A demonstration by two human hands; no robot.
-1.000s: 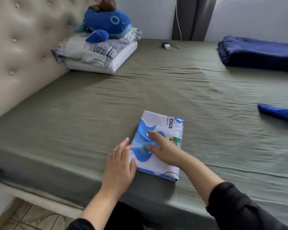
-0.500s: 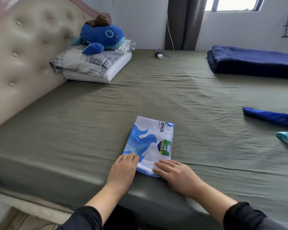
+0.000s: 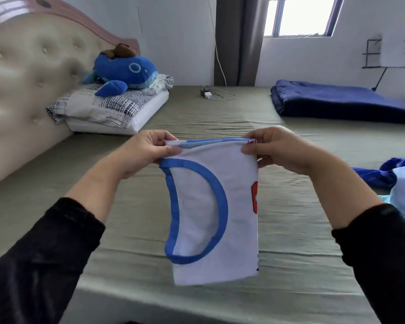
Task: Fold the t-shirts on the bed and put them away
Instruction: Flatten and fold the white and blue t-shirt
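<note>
- Grip: the left hand [image 3: 147, 150] pinches the top left corner of the folded t-shirt [image 3: 220, 213], thumb on the near face and fingers curled behind; the right hand [image 3: 276, 148] pinches the top right corner in the same way.
- Position of item: the white shirt with blue trim hangs upright between the two hands, clear of the bed [image 3: 126, 183], above its near middle. The blue collar band faces the camera on the left of the panel.
- Condition: the shirt appears already reduced to a narrow folded panel. Judged complete as a fold, or lacking at most one last fold.
- Outstanding, first item: it is not yet put away. No drawer, shelf or basket is in view, so the destination cannot be determined.
- Outstanding, other items: a loose heap of garments [image 3: 388, 174], dark blue and light blue, lies at the right edge of the bed, unfolded. The count cannot be told; the heap is cut off by the frame.
- Assessment: the task is in an early to middle stage. One shirt is near done, and the heap remains.
- Other: a folded navy blanket [image 3: 337, 101] lies at far right.
</note>
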